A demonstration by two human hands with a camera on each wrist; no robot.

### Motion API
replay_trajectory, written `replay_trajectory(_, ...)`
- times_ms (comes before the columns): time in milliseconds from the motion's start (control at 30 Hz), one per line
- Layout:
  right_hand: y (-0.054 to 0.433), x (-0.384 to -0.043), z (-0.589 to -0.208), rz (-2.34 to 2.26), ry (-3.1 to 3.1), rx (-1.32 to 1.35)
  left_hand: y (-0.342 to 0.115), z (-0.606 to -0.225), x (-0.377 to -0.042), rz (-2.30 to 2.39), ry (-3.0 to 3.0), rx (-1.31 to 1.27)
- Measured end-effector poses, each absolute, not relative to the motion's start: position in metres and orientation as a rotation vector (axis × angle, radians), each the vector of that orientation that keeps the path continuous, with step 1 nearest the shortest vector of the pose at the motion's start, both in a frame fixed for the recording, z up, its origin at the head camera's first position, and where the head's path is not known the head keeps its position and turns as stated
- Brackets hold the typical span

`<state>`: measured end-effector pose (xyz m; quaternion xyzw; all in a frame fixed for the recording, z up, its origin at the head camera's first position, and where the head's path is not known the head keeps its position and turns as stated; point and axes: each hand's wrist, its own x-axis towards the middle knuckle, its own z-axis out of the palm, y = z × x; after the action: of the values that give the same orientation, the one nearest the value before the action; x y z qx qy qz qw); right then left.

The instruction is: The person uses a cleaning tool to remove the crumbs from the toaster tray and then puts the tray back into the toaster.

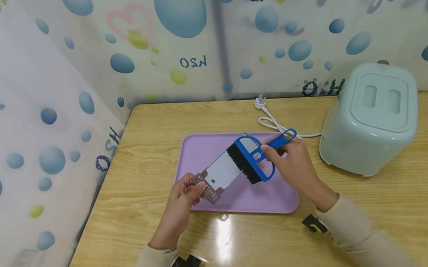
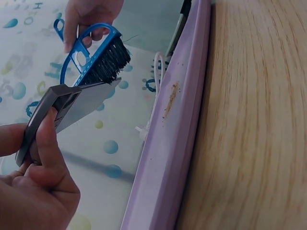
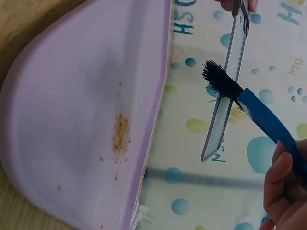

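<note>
My left hand (image 1: 176, 208) pinches the grey slotted end of a flat metal crumb tray (image 1: 221, 170), thumb on top. The tray is held tilted above a purple serving tray (image 1: 242, 202). In my right hand (image 1: 297, 164) is a blue hand brush (image 1: 258, 159), gripped by its handle. Its black bristles (image 3: 223, 81) rest across the metal surface near the far end. Brown crumbs (image 3: 121, 134) lie in a small heap on the purple tray, with a few specks scattered around, as the right wrist view shows.
A mint-green toaster (image 1: 366, 127) with a lid on top stands at the right of the wooden table (image 1: 122, 243). Its white cord (image 1: 273, 121) and plug (image 1: 260, 102) lie behind the purple tray. A patterned wall covering (image 1: 196, 79) rises behind and to the left.
</note>
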<state>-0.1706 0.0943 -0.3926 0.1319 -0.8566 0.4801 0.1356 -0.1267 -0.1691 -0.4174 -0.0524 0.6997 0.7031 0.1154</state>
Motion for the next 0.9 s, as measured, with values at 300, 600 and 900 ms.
replay_trajectory(300, 0.103, -0.179, -0.397, 1.307, -2.444, 0.325, -0.172, -0.418, -0.127, 2.028, 2.065, -0.116)
replay_trajectory(600, 0.110, -0.184, -0.397, 1.239, -2.452, 0.239, -0.172, -0.416, -0.126, 2.000, 2.077, -0.118)
replay_trajectory(900, 0.112, -0.186, -0.398, 1.183, -2.462, 0.185, -0.172, -0.415, -0.127, 1.993, 2.081, -0.119)
